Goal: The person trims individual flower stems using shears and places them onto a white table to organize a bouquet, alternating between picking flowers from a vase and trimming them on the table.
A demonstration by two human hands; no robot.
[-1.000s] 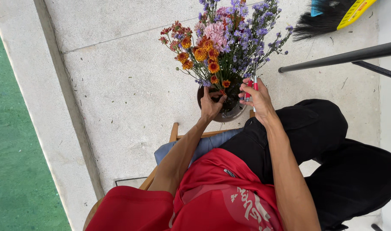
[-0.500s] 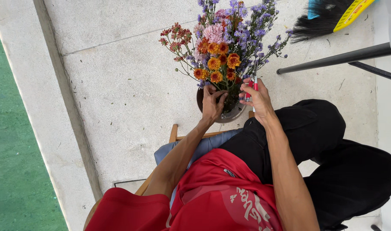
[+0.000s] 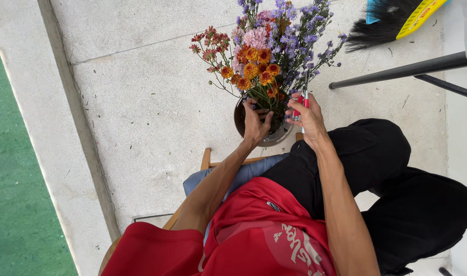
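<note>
A bunch of orange, pink and purple flowers (image 3: 267,48) stands in a round dark vase (image 3: 274,137) on the concrete floor in front of my knees. My left hand (image 3: 255,122) reaches into the vase mouth with its fingers closed around green stems (image 3: 268,99) at the base of the bunch. My right hand (image 3: 307,116) rests at the right side of the vase and grips red-handled scissors (image 3: 301,101), blades pointing up into the flowers. I sit in black trousers and a red shirt.
A wooden stool with a blue cushion (image 3: 209,162) is under me. A black metal bar (image 3: 397,72) crosses the upper right. A black broom with a yellow head (image 3: 397,20) lies at the top right. A green surface (image 3: 18,179) borders the concrete on the left.
The orange flowers have shifted up and to the right within the bunch as my left hand moved the stems. My right hand has stayed by the vase with the scissors.
</note>
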